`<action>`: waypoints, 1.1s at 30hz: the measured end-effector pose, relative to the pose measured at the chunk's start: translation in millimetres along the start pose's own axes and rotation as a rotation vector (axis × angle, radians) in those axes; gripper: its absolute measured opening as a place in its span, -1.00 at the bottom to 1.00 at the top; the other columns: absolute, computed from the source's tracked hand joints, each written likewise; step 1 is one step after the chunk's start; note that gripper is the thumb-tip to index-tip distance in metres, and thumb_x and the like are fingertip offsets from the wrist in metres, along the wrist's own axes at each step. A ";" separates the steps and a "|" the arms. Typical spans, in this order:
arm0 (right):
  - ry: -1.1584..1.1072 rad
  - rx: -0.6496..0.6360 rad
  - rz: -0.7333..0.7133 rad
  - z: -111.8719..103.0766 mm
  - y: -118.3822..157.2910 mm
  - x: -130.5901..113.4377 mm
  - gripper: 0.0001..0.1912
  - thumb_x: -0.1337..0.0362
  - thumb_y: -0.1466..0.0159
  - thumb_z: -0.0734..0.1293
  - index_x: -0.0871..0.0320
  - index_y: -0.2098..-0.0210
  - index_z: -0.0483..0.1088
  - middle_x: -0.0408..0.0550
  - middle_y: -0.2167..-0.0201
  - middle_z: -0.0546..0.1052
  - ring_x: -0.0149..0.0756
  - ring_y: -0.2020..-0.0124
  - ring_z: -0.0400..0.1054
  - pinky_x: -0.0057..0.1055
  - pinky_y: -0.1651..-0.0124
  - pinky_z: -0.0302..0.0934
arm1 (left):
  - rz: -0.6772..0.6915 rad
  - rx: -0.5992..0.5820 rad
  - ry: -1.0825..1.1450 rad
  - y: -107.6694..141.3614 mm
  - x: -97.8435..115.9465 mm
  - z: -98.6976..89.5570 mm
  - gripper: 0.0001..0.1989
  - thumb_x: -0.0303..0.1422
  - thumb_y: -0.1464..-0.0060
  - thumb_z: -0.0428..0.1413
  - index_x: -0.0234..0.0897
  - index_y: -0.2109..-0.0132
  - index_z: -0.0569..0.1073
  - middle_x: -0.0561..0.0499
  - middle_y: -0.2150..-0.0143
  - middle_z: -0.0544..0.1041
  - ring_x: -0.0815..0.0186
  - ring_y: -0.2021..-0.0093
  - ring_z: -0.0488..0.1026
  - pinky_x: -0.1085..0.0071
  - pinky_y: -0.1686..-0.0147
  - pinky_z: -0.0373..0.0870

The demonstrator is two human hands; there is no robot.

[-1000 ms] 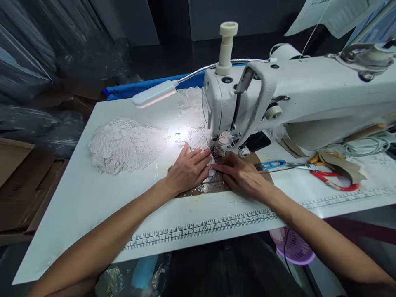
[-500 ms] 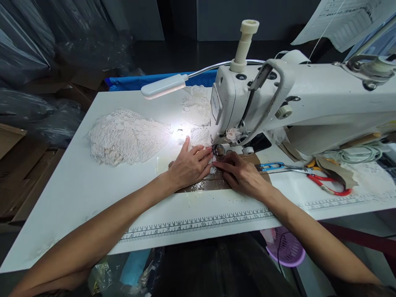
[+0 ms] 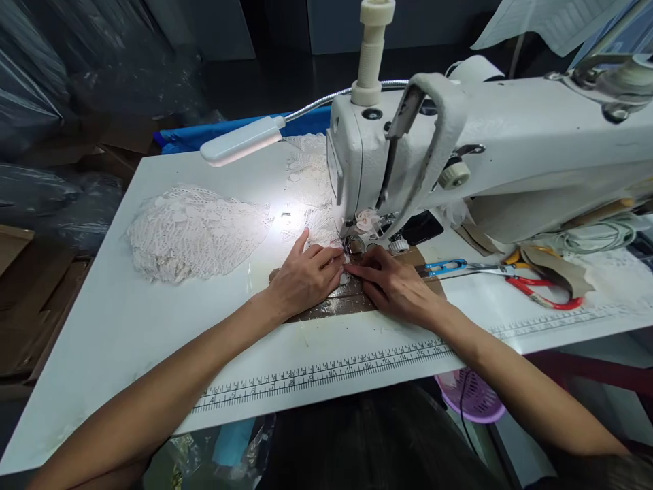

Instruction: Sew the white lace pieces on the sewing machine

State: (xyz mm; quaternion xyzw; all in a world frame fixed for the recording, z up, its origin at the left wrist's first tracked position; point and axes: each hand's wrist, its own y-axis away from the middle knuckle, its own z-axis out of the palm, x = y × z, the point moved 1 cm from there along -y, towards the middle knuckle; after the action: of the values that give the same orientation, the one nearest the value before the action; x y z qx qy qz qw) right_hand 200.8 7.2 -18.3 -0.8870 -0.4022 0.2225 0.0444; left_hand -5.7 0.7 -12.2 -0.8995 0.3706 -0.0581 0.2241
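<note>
Lace [image 3: 319, 219] lies at a sewing machine [image 3: 349, 156] on the tabletop [image 3: 127, 327], left hand [image 3: 306, 279] flat, thumb [image 3: 300, 241] apart, right hand [image 3: 400, 284] curled close, its grip impossible to tell; fingertips [image 3: 349, 267] this near the machine's foot could get pricked should the lace slip

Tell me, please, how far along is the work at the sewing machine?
Perhaps done: the far lace, though no seam is readable. In hand: the left hand and right hand steady a small white piece at the machine. Remaining: at least that piece, not yet released; the lace pile may be waiting or finished, I cannot tell.
</note>
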 end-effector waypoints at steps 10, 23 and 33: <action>0.059 -0.017 0.033 2.4 -1.9 -1.3 -0.59 0.35 -0.35 0.13 0.13 -0.15 0.32 0.13 0.09 0.32 -0.18 0.18 0.32 -0.18 0.18 0.37 | -0.073 -0.056 0.061 -3.9 -2.4 0.7 -0.81 -0.39 -0.26 0.00 -0.28 0.06 0.47 -0.07 0.03 0.52 0.25 0.16 0.49 -0.10 -0.17 0.23; -0.141 0.157 0.148 -5.4 0.1 8.4 -0.67 0.32 -0.35 0.13 0.16 -0.06 0.33 0.11 0.08 0.33 -0.21 0.21 0.34 -0.17 0.13 0.34 | -0.201 -0.028 0.001 -9.3 2.2 4.1 -0.77 -0.33 -0.28 -0.01 -0.36 0.04 0.43 -0.16 0.10 0.51 0.19 0.20 0.44 0.19 0.21 0.37; -0.136 0.222 0.183 -9.3 0.3 13.7 -0.68 0.35 -0.32 0.16 0.15 -0.03 0.36 0.09 0.12 0.31 -0.19 0.19 0.33 -0.18 0.14 0.33 | 0.143 -0.084 0.341 -5.0 -34.3 -12.1 -0.88 -0.40 -0.19 0.07 -0.25 0.15 0.49 -0.04 0.16 0.56 0.30 0.17 0.50 0.30 0.19 0.47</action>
State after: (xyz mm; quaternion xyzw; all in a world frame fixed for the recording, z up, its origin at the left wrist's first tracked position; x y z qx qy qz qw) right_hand 212.9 17.9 -15.0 -0.8923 -0.2949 0.3284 0.0945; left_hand -30.4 23.3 3.0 -0.8566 0.4681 -0.1780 0.1239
